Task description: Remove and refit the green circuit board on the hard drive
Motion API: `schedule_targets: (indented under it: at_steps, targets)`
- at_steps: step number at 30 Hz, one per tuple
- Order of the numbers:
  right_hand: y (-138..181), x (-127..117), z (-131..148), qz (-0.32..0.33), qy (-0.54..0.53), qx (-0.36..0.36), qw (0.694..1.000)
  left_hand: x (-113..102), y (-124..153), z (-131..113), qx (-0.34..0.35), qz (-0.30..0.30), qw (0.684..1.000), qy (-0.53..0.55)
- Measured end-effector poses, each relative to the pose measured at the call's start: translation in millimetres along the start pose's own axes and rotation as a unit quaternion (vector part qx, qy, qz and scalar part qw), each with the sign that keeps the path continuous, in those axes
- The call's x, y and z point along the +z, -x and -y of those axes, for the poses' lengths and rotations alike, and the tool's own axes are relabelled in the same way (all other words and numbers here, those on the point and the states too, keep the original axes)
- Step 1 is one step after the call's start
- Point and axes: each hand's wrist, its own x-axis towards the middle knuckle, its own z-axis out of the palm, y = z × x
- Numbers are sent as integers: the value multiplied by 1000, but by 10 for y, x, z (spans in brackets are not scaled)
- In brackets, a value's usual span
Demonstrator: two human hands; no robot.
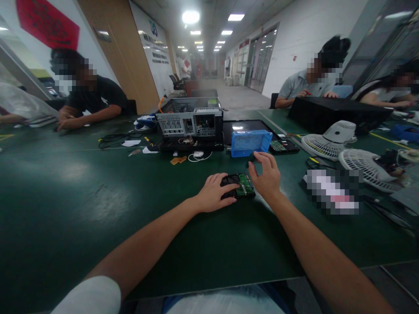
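Note:
A black hard drive with a green circuit board facing up lies on the green table in front of me. My left hand rests on the drive's left side, thumb across its near edge and fingers curled over the far edge, gripping it. My right hand hovers just right of the drive with fingers spread and curved, holding nothing that I can see. A small dark screw or bit lies near its fingertips, too small to name.
An open computer case stands behind, with a blue plastic box and a black panel to its right. White fan grilles lie at the right. Cables and paper scraps lie at mid-left. Other people sit at the left and far right.

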Motion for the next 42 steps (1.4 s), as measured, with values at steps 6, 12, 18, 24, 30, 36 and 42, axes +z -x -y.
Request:
schedule_targets:
  at_steps: [6,12,18,24,30,36,42]
  targets:
    - [-8,-8,3,-10,-12,7,1000,-2,0,0,0,-3,1000,7]
    - [-18,-26,9,-8,-18,6,1000,-3,0,-1,-1,-1,1000,5]
    - [-18,-27,-8,-19,-15,9,1000,9,1,7,2,-9,1000,4]
    - [-2,-15,-20,-1,-37,13,999,33,-2,14,1,-14,1000,3]
    - [-2,-19,7,3,-35,33,999,26,-5,12,1,-6,1000,-1]
    - [-22,-48,59,12,-29,33,999,15,-6,11,-1,-3,1000,2]
    - [-21,-44,58,15,-26,43,999,13,-4,8,0,-2,1000,2]
